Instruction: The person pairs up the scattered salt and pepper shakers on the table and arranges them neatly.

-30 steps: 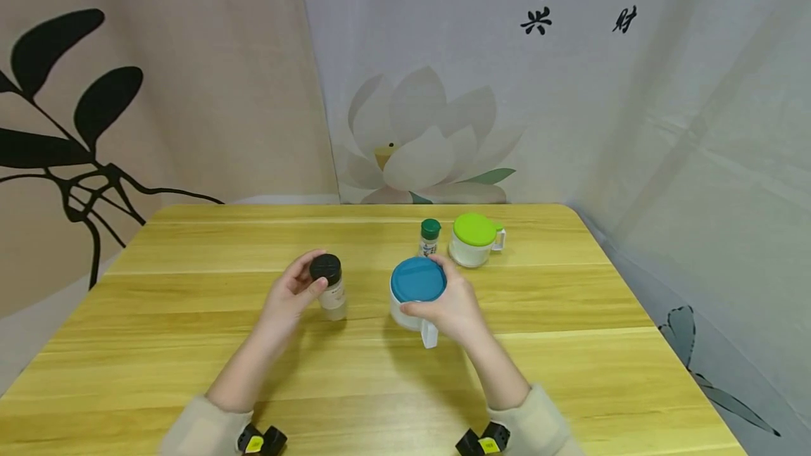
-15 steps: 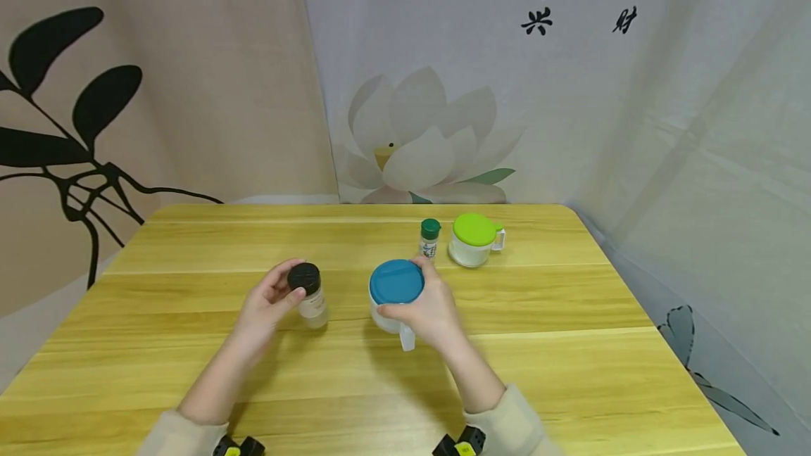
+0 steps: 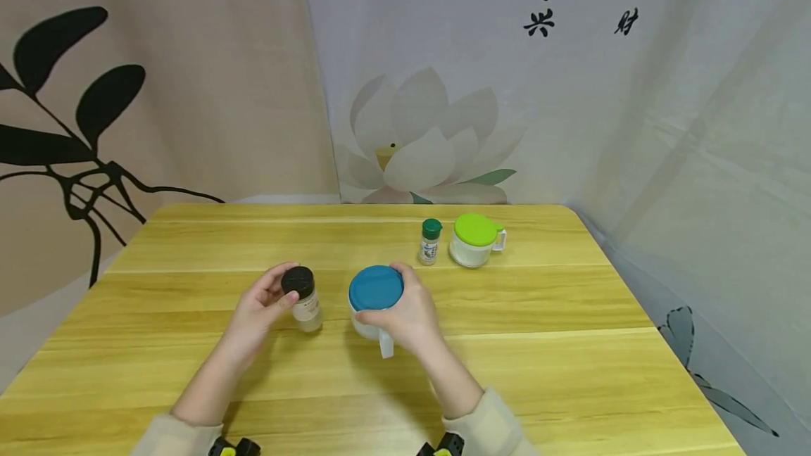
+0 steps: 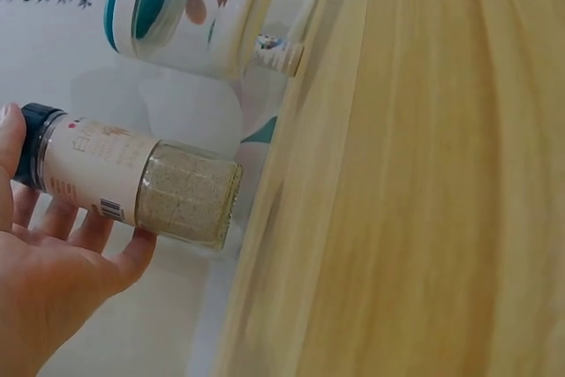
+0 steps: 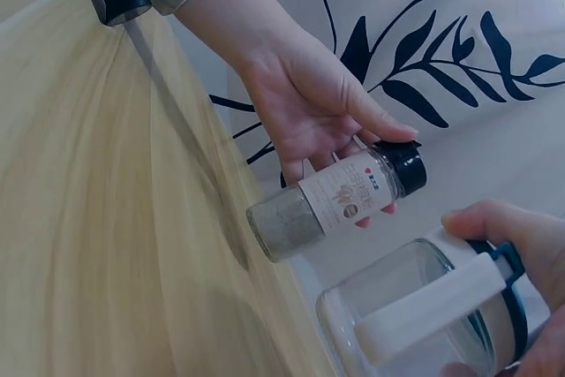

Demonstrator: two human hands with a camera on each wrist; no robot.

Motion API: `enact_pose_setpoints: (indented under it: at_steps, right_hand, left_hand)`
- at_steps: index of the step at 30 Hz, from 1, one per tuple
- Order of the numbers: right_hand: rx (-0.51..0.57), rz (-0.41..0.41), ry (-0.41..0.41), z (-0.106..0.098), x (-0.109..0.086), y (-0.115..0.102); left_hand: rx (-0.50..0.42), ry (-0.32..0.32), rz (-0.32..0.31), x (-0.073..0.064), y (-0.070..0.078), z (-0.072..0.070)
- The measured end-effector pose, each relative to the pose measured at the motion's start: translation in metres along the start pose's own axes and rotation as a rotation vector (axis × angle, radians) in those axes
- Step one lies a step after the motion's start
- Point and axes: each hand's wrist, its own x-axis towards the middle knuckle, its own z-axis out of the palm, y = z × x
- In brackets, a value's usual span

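My left hand [image 3: 256, 312] grips a spice bottle [image 4: 185, 192] near its black cap, thumb on one side and fingers on the other. Pale powder fills the lower part of the glass, and a label wraps its middle. To the right, my right hand [image 3: 405, 315] holds a clear seasoning jar [image 5: 406, 306] around its rim, below a blue lid [image 3: 376, 288]. The jar's white handle [image 3: 386, 343] points toward me. Bottle and jar stand apart, both roughly upright; in the left wrist view they appear off the tabletop.
Behind the right hand stands a small shaker [image 3: 429, 245] with a green cap. Beside it is a seasoning jar [image 3: 472, 248] with a lime-green lid and white handle. The wooden table [image 3: 570, 357] ends at a printed curtain [image 3: 222, 90].
Both hands have moved left and slightly toward me, carrying the spice bottle and the blue-lidded jar. The green-capped shaker now shows fully.
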Motion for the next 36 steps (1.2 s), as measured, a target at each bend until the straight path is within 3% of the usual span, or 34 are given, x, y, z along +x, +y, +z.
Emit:
enact_pose_setpoints:
  at_steps: [36]
  right_hand:
    - [0.022,-0.006,0.03,0.046,-0.003,-0.005]
  left_hand:
    - [-0.038,-0.019,0.002,-0.003,-0.009,-0.016]
